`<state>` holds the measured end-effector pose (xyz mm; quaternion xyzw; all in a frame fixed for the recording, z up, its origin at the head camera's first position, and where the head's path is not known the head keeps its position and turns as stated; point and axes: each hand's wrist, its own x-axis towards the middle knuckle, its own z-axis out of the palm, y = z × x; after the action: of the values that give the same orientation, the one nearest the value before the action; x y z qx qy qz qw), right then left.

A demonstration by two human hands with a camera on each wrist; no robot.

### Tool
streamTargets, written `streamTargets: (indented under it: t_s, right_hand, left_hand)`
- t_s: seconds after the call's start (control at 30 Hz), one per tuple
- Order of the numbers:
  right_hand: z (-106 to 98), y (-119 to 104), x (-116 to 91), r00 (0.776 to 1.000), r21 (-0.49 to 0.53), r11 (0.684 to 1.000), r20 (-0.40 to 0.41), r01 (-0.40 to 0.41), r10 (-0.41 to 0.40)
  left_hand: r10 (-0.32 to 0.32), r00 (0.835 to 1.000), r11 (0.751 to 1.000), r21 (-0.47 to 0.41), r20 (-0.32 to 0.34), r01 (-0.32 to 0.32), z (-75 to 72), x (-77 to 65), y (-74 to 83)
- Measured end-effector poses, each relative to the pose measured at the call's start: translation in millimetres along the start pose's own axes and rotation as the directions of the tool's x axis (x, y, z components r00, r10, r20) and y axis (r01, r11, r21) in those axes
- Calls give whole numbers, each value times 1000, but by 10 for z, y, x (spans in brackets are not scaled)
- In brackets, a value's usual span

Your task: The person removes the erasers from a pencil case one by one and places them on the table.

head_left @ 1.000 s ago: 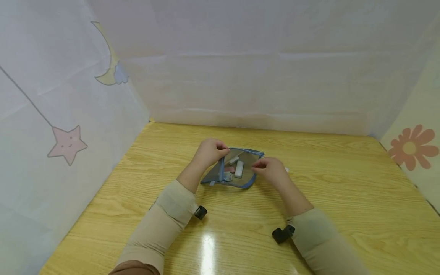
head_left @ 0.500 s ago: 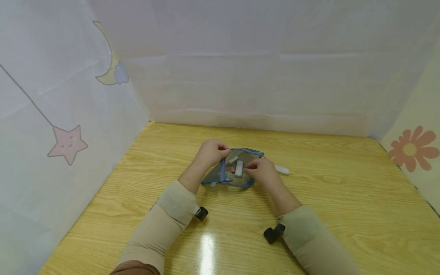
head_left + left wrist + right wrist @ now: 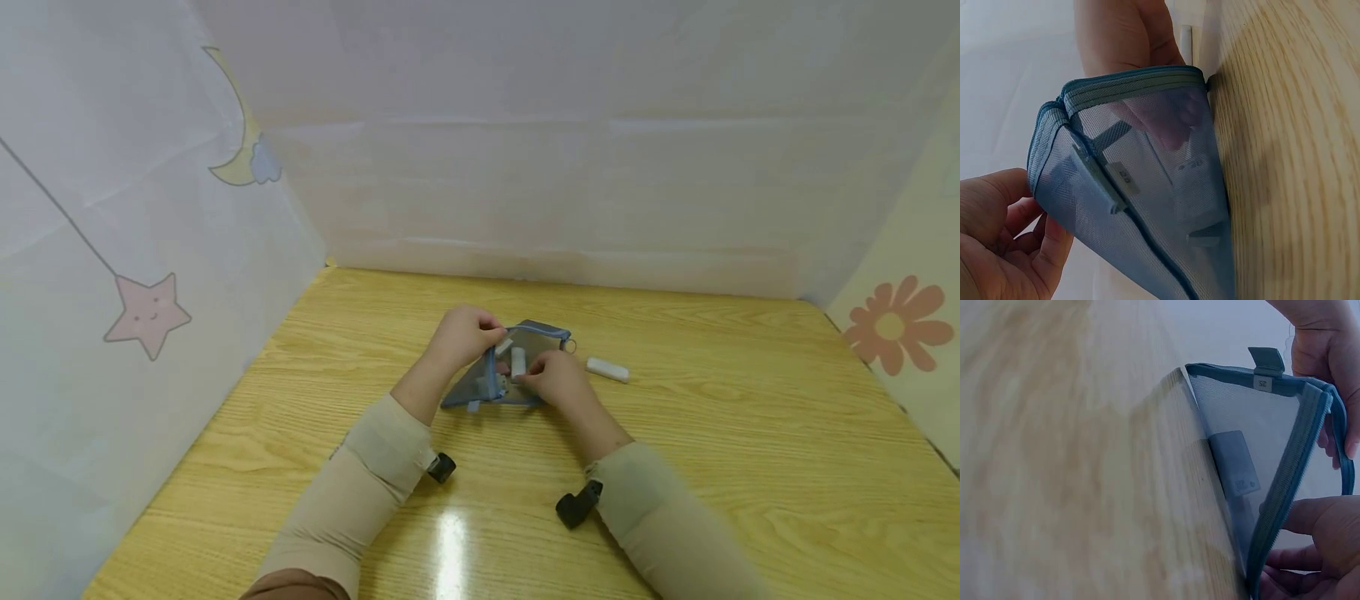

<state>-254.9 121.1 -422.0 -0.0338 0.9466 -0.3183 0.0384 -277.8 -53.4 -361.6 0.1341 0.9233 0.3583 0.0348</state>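
Observation:
A blue-grey mesh zip pouch (image 3: 468, 388) lies on the table with its mouth spread apart. My left hand (image 3: 459, 335) pinches the upper edge of that mouth, also seen in the left wrist view, where the hand (image 3: 1007, 234) is at lower left. My right hand (image 3: 561, 379) reaches into the mouth from the right, fingertips close to a white block (image 3: 518, 362) inside. In the right wrist view the fingers of this hand (image 3: 1338, 540) stand apart, partly hidden by the zip edge. A dark-looking block (image 3: 1234, 461) shows through the mesh.
A white bar (image 3: 607, 369) lies on the wooden table (image 3: 735, 433) right of the pouch. A metal ring (image 3: 571, 346) hangs at the pouch's right corner. Printed pale sheets (image 3: 525, 183) wall the table at the back and sides.
My right hand has moved left and into the pouch's mouth, uncovering the white bar on the table. My left hand keeps its pinch, and the pouch has tipped slightly.

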Motion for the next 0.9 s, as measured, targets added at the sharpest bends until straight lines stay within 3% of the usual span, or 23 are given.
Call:
streamTargets:
  t_s: [0.43,0.9]
  right_hand:
    - [148,5,77,998,-10,1000,-65,-5,5]
    - [45,67,70,999,-12,1000,-48,20,-21]
  left_hand:
    - [10,1000,1000,-3,15,-10,13,-2,17]
    - [6,1000,1000,20,7,-6,12,-3,24]
